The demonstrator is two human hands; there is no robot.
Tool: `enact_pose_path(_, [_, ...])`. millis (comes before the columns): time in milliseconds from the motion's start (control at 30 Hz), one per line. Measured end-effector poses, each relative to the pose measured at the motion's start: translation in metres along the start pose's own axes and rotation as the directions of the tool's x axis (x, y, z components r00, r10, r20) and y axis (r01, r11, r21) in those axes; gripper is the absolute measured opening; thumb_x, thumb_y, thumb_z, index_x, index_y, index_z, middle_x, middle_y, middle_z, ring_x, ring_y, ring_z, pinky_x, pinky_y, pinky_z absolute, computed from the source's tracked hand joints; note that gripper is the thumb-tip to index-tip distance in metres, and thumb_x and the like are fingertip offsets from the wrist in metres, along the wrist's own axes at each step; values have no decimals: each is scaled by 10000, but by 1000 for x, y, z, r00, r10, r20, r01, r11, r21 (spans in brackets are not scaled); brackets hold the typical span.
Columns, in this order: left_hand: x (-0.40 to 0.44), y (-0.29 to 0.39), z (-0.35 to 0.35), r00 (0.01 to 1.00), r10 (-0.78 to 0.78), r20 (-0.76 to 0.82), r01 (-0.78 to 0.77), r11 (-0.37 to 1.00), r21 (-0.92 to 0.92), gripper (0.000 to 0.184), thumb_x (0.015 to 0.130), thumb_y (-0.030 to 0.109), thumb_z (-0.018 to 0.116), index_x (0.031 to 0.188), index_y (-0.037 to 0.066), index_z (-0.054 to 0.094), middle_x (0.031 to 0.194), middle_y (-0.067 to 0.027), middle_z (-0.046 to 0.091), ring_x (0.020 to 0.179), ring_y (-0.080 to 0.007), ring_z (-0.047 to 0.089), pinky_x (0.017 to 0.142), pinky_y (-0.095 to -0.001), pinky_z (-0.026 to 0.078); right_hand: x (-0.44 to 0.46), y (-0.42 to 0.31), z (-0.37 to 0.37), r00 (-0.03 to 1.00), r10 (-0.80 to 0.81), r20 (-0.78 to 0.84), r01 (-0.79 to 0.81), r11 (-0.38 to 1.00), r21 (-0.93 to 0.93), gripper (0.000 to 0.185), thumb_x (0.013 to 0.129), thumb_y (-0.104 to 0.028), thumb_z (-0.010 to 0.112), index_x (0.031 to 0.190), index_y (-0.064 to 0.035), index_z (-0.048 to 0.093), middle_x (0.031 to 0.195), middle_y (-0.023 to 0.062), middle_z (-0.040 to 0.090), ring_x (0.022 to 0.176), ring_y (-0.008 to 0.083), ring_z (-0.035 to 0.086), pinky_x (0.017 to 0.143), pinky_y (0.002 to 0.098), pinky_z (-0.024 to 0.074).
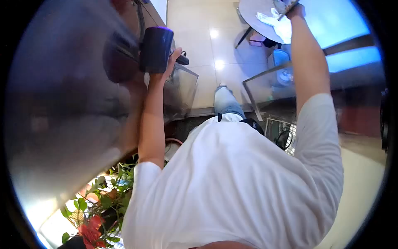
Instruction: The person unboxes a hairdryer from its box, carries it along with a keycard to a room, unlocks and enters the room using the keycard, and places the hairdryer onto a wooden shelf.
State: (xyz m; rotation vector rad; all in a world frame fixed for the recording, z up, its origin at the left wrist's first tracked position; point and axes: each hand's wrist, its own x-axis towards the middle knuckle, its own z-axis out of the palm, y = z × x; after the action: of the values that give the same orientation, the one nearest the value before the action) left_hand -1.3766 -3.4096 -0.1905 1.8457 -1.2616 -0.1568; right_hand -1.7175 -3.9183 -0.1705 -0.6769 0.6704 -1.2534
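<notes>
On the left, my left hand (172,63) is closed around a dark, boxy object (156,50), whose large face hides most of the fingers. A small black part (183,58) sticks out beside the thumb. Far forward on the right, my right hand (295,10) is at the top edge of the view, fingers wrapped round something I cannot make out. It is above a round table (248,13), near a crumpled white bag or cloth (280,25).
A dark, glossy panel (66,95) fills the left side. Green leaves (105,201) and a red flower (90,230) are at the lower left. Tiled floor (195,45) lies ahead, between two glass-like panels. A white wire rack (273,128) stands at right.
</notes>
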Motion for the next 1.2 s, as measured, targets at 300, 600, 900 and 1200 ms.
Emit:
enact_pose_path(300, [52, 14, -32, 953, -254, -167, 273, 957, 100, 119, 833, 117, 674, 891, 27, 622, 1181, -183, 614, 1161, -279, 536, 1023, -393, 354, 144, 52, -94, 932, 174, 318, -92, 962, -257, 384, 988, -387, 402, 1074, -59, 583, 633, 33, 501, 413, 108, 432, 350, 235, 332])
enact_pose_path(600, [193, 4, 6, 727, -554, -405, 648, 749, 138, 95, 828, 115, 681, 875, 53, 627, 888, -51, 631, 844, -173, 575, 794, -305, 455, 119, 267, -9, 735, 638, 231, -566, 764, -310, 305, 857, -445, 550, 715, -175, 541, 581, 19, 508, 393, 159, 449, 330, 293, 347])
enact_pose_path(900, [408, -154, 172, 677, -736, -28, 665, 627, -405, 155, 826, 197, 702, 812, 72, 611, 694, -14, 562, 647, -151, 539, 598, -323, 444, 307, 322, 228, 413, 796, 442, -745, 575, -338, 212, 913, -262, 604, 963, -59, 568, 681, 43, 600, 454, 149, 521, 375, 264, 388])
enact_pose_path(1200, [833, -286, 231, 983, 149, 110, -169, 964, 204, 155, 797, 311, 700, 859, 174, 663, 782, -45, 643, 703, -242, 623, 600, -384, 481, 584, 332, 437, 482, 781, 398, -686, 619, -384, 275, 951, -265, 559, 1019, 1, 564, 667, 60, 588, 385, 130, 466, 324, 253, 346])
